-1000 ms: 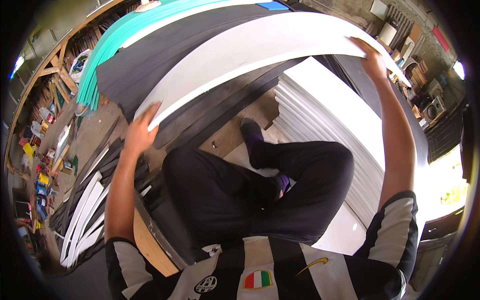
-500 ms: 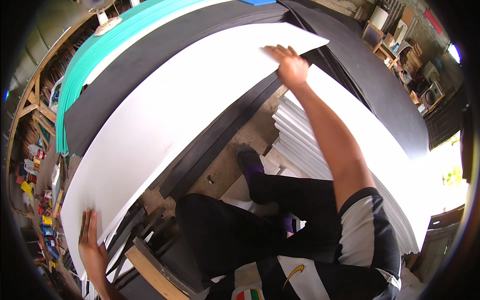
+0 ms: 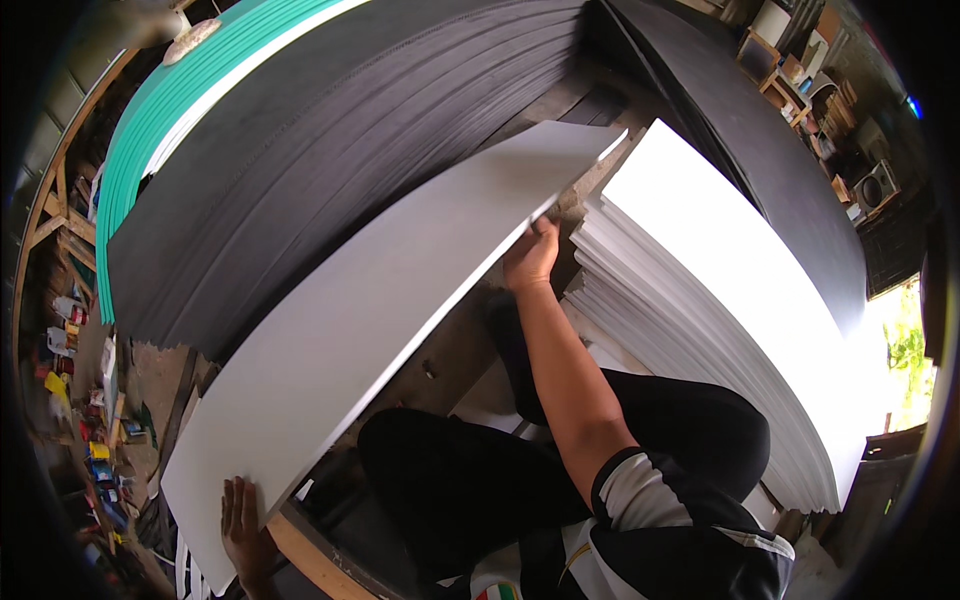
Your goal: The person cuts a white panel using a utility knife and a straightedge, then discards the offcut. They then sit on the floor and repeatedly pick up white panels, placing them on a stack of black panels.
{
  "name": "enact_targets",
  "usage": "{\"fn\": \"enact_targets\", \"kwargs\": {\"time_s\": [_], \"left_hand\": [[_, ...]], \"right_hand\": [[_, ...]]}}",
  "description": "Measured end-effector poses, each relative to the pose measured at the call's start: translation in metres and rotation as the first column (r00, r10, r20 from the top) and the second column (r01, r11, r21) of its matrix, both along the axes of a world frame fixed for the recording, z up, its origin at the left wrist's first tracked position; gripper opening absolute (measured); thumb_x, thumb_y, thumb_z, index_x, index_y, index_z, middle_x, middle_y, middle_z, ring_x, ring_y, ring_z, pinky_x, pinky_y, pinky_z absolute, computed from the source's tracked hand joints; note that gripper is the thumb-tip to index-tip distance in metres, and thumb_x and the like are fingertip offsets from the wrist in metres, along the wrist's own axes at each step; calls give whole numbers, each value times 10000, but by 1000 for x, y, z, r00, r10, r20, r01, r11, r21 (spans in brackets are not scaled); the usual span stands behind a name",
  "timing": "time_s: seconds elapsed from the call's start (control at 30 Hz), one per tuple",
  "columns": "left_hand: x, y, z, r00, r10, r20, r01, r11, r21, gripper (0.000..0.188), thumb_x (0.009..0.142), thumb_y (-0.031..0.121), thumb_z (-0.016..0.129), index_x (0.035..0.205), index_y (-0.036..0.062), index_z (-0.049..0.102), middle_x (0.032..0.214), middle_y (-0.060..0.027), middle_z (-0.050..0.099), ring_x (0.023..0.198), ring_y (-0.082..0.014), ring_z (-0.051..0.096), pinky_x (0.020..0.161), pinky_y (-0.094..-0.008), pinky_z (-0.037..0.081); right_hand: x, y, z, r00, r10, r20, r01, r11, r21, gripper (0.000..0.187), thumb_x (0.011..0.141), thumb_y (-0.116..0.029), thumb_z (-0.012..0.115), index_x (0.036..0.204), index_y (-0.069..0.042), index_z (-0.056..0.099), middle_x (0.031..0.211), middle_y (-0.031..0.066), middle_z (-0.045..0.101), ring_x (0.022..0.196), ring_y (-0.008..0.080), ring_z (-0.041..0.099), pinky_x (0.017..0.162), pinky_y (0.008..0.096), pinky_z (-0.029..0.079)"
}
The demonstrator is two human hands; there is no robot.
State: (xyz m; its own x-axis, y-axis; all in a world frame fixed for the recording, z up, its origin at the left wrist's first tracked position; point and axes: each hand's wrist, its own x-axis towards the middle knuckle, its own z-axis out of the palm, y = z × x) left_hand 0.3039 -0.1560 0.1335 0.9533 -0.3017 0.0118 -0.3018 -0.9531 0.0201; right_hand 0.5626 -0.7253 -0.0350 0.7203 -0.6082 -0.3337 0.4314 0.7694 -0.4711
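A long white foam-like sheet (image 3: pixel 370 300) slants across the middle, its far end raised. My right hand (image 3: pixel 533 255) is closed around its near edge towards the far end, with part of the fingers hidden behind the sheet. On the near left end, my left hand (image 3: pixel 243 525) lies with its fingers stretched flat against the surface; its thumb is hard to make out. To the right stands a stack of white sheets (image 3: pixel 720 260), near my right arm. Behind the held sheet rises a thick stack of black sheets (image 3: pixel 400 110).
Green sheets (image 3: pixel 140 150) are piled at the far left. A large black sheet (image 3: pixel 740 130) leans beyond the white stack. Close to my left hand is a wooden board edge (image 3: pixel 315 560). Cluttered shelves and bottles (image 3: pixel 65 325) line the left side.
The white sheet has come off the black stack, lowering and tilting towards me. My right hand has moved from its top surface down to its near edge. My left hand has shifted slightly right.
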Motion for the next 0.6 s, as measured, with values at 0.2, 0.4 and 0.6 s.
{"fn": "enact_targets", "kwargs": {"time_s": [0.2, 0.4, 0.6], "left_hand": [[17, -26, -55, 993, -25, -112, 13, 994, -111, 651, 821, -150, 535, 1435, 60, 574, 1507, -215, 568, 1459, -447, 462, 1198, -579, 380], [68, -75, -125, 981, -179, -76, 165, 973, -162, 715, 810, -151, 545, 1459, 146, 587, 1530, -148, 565, 1478, -430, 441, 1206, -560, 376], [124, -132, -190, 956, -203, -210, 117, 925, -362, 677, 842, -6, 637, 1488, 184, 567, 1546, -133, 550, 1482, -419, 438, 1204, -556, 375]], "right_hand": [[17, -17, -15, 965, 2, -262, -96, 932, -349, 523, 886, -42, 631, 1400, -35, 533, 1251, 145, 638, 1172, 287, 604, 1003, 432, 486], [65, -66, -43, 965, -157, -208, -13, 769, -639, 586, 922, -3, 608, 1488, -28, 458, 1423, 188, 554, 1312, 329, 546, 1117, 440, 420], [69, -83, -96, 637, -334, -695, -695, 143, -705, 777, 976, -70, 641, 1634, -50, 228, 1622, 245, 369, 1508, 376, 371, 1241, 449, 314]]}}
